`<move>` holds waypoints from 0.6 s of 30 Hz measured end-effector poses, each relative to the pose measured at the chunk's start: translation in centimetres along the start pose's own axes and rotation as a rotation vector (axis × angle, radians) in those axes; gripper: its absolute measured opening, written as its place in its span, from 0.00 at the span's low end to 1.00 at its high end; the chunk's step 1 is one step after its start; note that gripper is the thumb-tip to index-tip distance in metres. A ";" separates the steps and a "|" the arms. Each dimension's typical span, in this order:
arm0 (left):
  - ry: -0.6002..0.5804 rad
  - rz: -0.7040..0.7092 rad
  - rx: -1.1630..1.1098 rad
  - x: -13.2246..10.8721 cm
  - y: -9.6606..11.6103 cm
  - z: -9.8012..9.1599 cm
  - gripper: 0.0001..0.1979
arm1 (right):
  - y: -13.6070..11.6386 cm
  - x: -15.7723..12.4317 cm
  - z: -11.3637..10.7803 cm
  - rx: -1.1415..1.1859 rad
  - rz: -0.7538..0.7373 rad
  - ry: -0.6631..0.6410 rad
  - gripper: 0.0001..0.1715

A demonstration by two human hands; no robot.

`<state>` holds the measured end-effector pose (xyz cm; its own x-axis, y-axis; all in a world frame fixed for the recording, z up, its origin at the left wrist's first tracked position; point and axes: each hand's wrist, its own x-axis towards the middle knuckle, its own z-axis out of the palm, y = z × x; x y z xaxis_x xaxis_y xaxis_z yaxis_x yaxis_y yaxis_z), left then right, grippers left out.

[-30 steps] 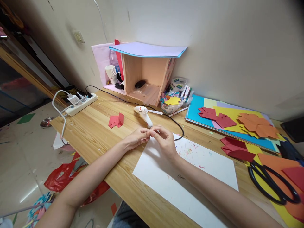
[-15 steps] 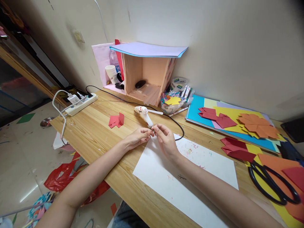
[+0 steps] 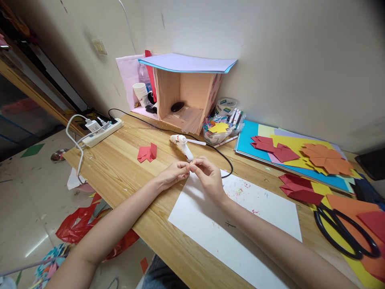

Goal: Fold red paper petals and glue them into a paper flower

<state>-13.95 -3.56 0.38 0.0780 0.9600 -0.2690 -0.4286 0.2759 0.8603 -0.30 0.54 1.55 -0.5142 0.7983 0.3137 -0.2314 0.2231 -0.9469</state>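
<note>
My left hand (image 3: pixel 174 175) and my right hand (image 3: pixel 207 174) meet fingertip to fingertip above the left corner of a white sheet (image 3: pixel 258 216). Both are closed in a pinch, and whatever lies between the fingertips is too small or hidden to make out. Just beyond them a white hot glue gun (image 3: pixel 182 145) lies on the table, with a glue stick (image 3: pixel 196 141) sticking out of its back. To the left of the glue gun rests a folded red paper piece (image 3: pixel 147 153).
Scissors with black handles (image 3: pixel 345 233) lie on coloured paper at the right. Orange paper petals (image 3: pixel 326 158) top a paper stack (image 3: pixel 249 138). A cardboard box (image 3: pixel 186 94) and a tub of scraps (image 3: pixel 218 134) stand along the wall; a power strip (image 3: pixel 104 132) sits at the left edge.
My right fingertips have shifted slightly left and now press closer against the left ones. The dark speck seen earlier between the fingers no longer shows. Other things stay put.
</note>
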 end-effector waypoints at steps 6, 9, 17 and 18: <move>0.024 0.017 0.006 0.2 -0.2 -0.1 0.15 | 0.6 0.5 -0.3 0.048 0.128 0.037 0.09; 0.047 0.027 -0.002 0.3 -0.1 -0.1 0.12 | 1.0 1.3 -1.0 0.090 0.134 0.145 0.10; 0.213 -0.016 -0.098 0.3 0.4 0.0 0.13 | -1.7 5.0 -5.4 0.092 -0.009 0.365 0.13; 0.231 -0.023 -0.109 0.3 0.5 0.0 0.13 | -2.2 5.7 -6.1 0.090 -0.026 0.382 0.14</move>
<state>-14.14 -3.10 0.68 -0.1139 0.9134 -0.3909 -0.5243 0.2789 0.8045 2.30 7.98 4.97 -0.1669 0.9475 0.2727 -0.3208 0.2094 -0.9237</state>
